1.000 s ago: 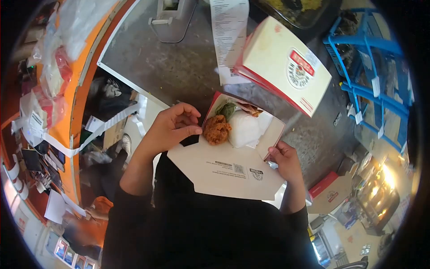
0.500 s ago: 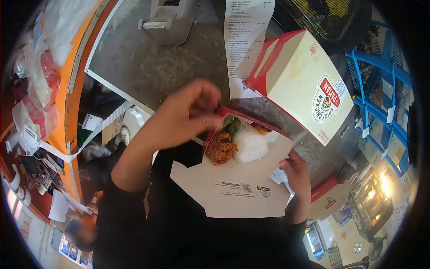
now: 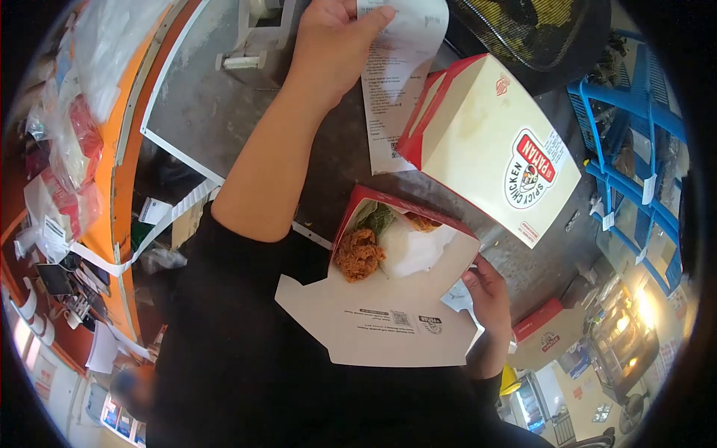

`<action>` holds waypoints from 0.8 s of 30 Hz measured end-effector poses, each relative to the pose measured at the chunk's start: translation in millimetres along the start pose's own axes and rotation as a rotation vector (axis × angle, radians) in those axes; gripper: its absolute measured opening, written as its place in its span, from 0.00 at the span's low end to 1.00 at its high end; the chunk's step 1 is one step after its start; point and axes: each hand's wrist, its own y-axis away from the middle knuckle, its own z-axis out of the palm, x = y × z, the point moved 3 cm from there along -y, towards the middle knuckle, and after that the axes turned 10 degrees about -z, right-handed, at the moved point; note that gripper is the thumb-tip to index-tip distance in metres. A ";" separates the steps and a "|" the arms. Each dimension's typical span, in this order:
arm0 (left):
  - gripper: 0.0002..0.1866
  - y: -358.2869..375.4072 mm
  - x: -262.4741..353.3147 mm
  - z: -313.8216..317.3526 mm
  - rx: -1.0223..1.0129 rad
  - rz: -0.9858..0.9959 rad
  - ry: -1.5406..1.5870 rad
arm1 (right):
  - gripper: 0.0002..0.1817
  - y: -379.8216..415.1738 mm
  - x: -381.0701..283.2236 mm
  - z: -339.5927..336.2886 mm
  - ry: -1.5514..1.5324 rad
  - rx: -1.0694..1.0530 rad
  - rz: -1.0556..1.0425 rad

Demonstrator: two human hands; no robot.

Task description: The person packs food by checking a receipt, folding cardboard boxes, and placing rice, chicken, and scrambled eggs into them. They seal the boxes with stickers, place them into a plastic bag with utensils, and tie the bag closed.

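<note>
Left hand [image 3: 332, 45] pinches the receipt [image 3: 392, 89]; right hand [image 3: 489, 295] grips the open food box [image 3: 388, 313].

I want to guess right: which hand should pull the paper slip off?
Probably the left hand: its fingers already pinch the receipt. The right hand is busy steadying the open food box.

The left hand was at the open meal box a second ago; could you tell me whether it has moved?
Yes. The left hand has gone up from the open meal box and now grips the receipt.

Closed chicken box [image 3: 497, 145] on grey counter [image 3: 224, 97]; blue crates [image 3: 635, 149] beside.
</note>
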 end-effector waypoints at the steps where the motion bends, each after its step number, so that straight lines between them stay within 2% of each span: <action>1: 0.27 2.0 0.8 2.5 -0.037 0.046 0.001 | 0.24 0.0 -1.8 -0.3 0.009 0.000 0.003; 4: 0.29 12.0 0.6 6.5 -0.109 0.119 0.002 | 0.22 0.8 -3.4 -1.6 0.009 -0.075 0.032; 13: 0.33 17.8 0.9 -11.0 -0.006 0.116 -0.135 | 0.24 1.2 -10.1 0.0 0.082 -0.061 0.018; 18: 0.34 22.9 -6.1 -17.9 0.014 0.059 -0.127 | 0.27 2.1 -10.5 -15.6 0.088 0.009 -0.051; 24: 0.32 20.8 -7.4 -12.5 0.005 0.127 -0.110 | 0.26 7.5 -12.8 -23.2 0.171 0.083 -0.097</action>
